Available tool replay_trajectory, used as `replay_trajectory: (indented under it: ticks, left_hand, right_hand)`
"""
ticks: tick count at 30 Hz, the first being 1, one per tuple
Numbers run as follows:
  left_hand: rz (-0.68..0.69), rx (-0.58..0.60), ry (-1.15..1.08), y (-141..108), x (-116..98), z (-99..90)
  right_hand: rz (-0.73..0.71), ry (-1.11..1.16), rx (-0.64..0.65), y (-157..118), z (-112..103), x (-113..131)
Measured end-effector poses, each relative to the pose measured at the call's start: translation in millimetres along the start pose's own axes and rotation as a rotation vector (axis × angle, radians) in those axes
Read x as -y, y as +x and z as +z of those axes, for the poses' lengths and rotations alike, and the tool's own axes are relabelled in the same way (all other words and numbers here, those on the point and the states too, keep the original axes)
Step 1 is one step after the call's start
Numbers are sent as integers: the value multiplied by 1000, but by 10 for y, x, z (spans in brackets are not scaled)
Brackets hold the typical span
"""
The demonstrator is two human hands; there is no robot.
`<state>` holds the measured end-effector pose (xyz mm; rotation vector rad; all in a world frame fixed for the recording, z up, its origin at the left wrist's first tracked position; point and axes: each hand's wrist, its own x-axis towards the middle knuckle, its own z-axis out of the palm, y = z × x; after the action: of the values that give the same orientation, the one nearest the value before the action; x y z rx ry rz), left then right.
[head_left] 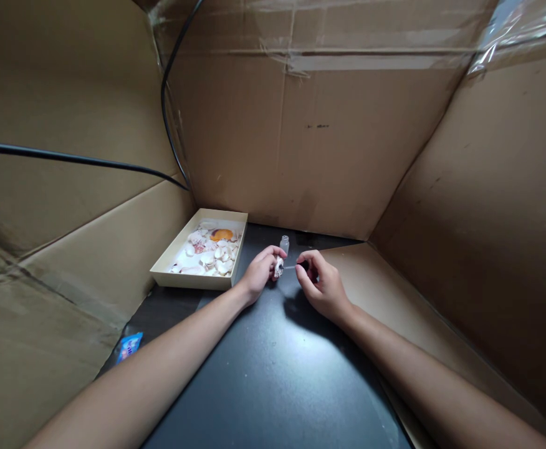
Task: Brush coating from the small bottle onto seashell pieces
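Observation:
Between the fingertips of my left hand (260, 272) is a small, rough white-and-dark seashell (279, 267). My right hand (320, 284) pinches a thin pale stick (290, 267), its far tip reaching to the shell's right side. Whether the tip touches the shell, I cannot tell. Something dark shows within the right hand's fingers, mostly hidden by them. Just behind my left fingertips stands a small clear bottle (285, 244), upright with a narrow neck.
A cream box (193, 280) with several shells and an orange piece (221, 234) sits at left. A blue packet (129, 346) lies near the left edge of the dark table (254, 386). Cardboard walls (329, 156) surround it, and a black cable (164, 93) hangs at back left.

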<state>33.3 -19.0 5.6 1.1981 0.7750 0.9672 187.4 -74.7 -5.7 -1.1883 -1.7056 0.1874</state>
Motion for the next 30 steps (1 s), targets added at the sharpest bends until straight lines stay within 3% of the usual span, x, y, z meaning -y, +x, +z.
replay_trajectory:
  ticks: [30]
  left_hand:
    - [-13,-29,19,7,9,10]
  right_hand:
    - [-34,-18,15,6,4,7]
